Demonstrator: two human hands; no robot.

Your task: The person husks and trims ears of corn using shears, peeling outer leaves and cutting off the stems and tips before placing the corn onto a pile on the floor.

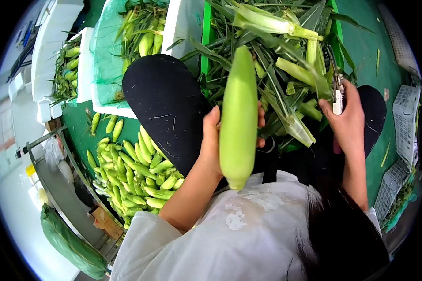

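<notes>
Holding the green ear of corn (238,117) in your left hand (212,136), you have it lengthwise in front of you, raised near the left edge of the green crate (206,61). This grip is closed around its lower half, with fingertips showing at the right side. The ear should feel rather heavy for its size, and stiff along the core. The husk looks smooth, so it may be a little slippery (more so if it is damp, which I cannot tell). It is not very fragile, but hard pressing could bruise the kernels inside. The thick middle is the best place to hold, with thumb and fingers on opposite sides. Your right hand (352,117) is closed on a white-handled tool (337,100), at the crate's right edge.
</notes>
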